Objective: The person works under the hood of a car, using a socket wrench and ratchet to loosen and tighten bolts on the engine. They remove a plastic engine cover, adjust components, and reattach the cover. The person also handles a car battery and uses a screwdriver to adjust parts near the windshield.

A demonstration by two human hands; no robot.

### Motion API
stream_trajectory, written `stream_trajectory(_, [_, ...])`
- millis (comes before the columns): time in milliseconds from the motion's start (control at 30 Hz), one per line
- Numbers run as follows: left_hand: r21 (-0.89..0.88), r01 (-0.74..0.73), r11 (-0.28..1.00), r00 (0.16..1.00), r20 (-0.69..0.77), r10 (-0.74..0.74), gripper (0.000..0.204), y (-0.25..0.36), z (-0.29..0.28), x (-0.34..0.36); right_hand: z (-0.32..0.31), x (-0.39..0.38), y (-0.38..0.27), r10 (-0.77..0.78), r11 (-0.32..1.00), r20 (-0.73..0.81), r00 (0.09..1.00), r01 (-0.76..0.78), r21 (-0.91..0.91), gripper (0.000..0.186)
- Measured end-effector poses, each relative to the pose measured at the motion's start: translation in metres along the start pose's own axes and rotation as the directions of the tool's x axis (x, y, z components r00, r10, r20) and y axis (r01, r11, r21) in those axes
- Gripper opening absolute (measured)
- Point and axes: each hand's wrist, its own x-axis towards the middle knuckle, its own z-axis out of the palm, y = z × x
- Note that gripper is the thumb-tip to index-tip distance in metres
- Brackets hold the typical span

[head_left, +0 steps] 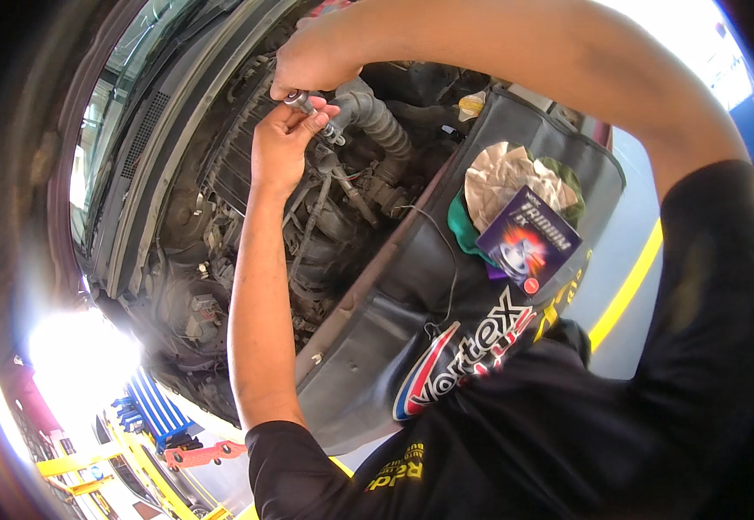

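A person leans over the open engine bay (247, 225) of a car, seen from a camera on their head, with both bare arms reaching forward into the upper middle of the view. The left hand (280, 143) comes up from below on a long straight forearm, and its fingers are curled closed around the lower part of a small metal ratchet tool (312, 111), apparently steadying it. The right hand (312, 61) arrives from above, the arm bending around the right side of the view, and its fingers are also closed, pinching the shiny head of the same tool from the top. The tool sits between the two hands, tilted, directly above the dusty engine and just beside a thick ribbed grey hose (377, 126); holding it from both ends likely keeps it aligned with something down in the engine. A black padded cover (411, 295) with a red, white and blue logo drapes over the car's fender, probably protecting the paint and giving a resting surface. On it lie a crumpled brown paper (502, 173), a green cloth (462, 227) and a small dark purple box (528, 238), kept within easy reach. Yellow lift equipment (134, 459) shows on the floor below.
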Motion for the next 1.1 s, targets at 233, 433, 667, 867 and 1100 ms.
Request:
stream_trajectory(233, [0.0, -0.017, 1.0, 1.0, -0.008, 0.017, 0.016, -0.003, 0.0, 0.0, -0.005, 0.022, 0.001, 0.103, 0.957, 0.341, 0.935, -0.187, 0.222, 0.018])
stream_trajectory(433, [-0.057, -0.014, 0.998, 1.0, -0.012, 0.014, 0.017, -0.008, -0.004, -0.002, 0.021, 0.051, 0.028, 0.009, 0.937, 0.25, 0.968, -0.095, 0.336, 0.012])
stream_trajectory(667, [0.012, 0.019, 1.0, 0.999, -0.036, -0.019, 0.021, -0.018, -0.014, -0.015, 0.035, 0.071, 0.013, 0.251, 0.701, 0.187, 0.95, -0.312, 0.642, 0.022])
stream_trajectory(867, [-0.018, -0.026, 1.0, 0.999, -0.025, 0.026, 0.018, -0.016, 0.001, 0.001, 0.005, 0.028, 0.016, -0.012, 0.933, 0.161, 0.987, -0.047, 0.356, 0.021])
stream_trajectory(1100, [0.126, 0.006, 0.992, 0.999, -0.034, -0.002, 0.021, 0.003, 0.01, -0.006, 0.022, 0.015, 0.033, -0.132, 0.99, -0.105, 0.986, 0.136, 0.033, 0.023])
